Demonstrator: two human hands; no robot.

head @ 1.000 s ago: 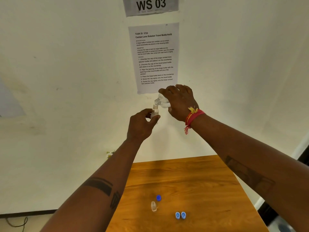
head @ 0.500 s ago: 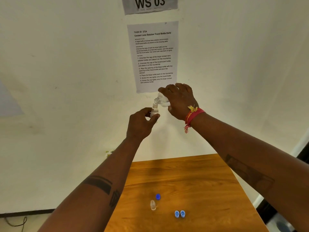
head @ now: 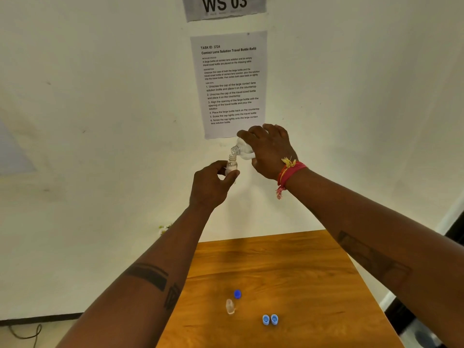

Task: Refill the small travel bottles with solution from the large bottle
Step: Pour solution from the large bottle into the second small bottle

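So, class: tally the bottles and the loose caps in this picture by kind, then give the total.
Large bottle: 1
Small travel bottles: 2, one held, one on the table
Dark blue cap: 1
Light blue caps: 2
Total: 6

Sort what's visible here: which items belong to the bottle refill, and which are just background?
In the job:
- large bottle, tipped in the right hand
- small travel bottle, held by the left hand
- second small bottle on the table
- dark blue cap
- two light blue caps

Background:
- instruction sheet
- WS 03 sign
- floor cable
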